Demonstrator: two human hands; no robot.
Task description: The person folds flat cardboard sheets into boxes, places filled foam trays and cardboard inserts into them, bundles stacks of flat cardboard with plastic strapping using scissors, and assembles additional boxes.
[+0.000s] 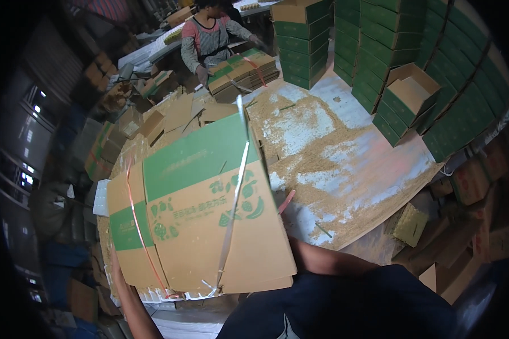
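Note:
A bundle of flattened cardboard cartons [203, 226], brown with green bands and printed fruit shapes, is tilted up close in front of me. A red strap [133, 206] and a white strap [233, 217] run round it. Along its left edge comes my left forearm [138, 311], and that hand is mostly hidden by the bundle. My right forearm [333, 259] reaches behind the right edge, where the cardboard hides the hand. Both arms hold the bundle between them, closed on it as far as its position shows. Beside the right edge shows a pinkish strip [287, 201].
A sawdust-strewn table [300, 121] lies beyond. Green cartons [302, 53] stand stacked at the far right, with an open carton [410, 93] nearer. Across the table a person [209, 39] touches another strapped bundle [240, 73]. Cardboard scraps [458, 243] crowd the lower right.

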